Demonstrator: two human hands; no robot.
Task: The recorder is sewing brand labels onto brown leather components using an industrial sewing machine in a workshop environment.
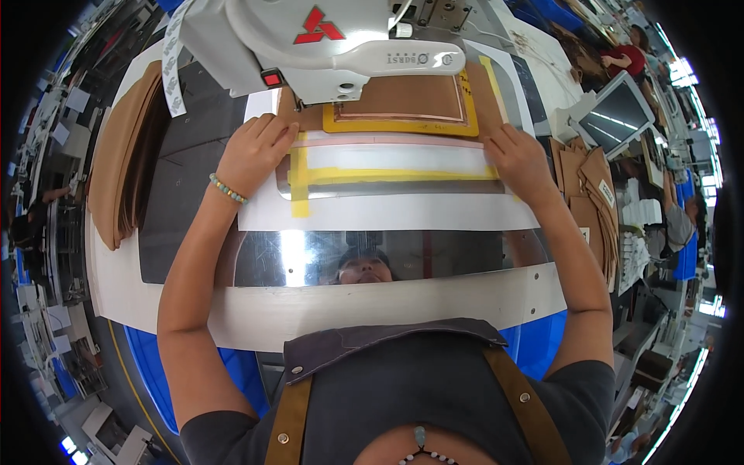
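Hands (256, 153) (fingers curled) at either side of brown panel (312, 118)

Both forearms (188, 271) stretched forward, left hand (254, 153) and right hand (521, 161) well apart, fingers (284, 139) bent.

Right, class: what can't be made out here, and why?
All in the head view:
- White machine: top cut off by upper edge.
- Brown panel: far part hidden by machine.
- Left hand, right hand: any grip hidden beneath them.
- Distant person in red: too small and blurred.
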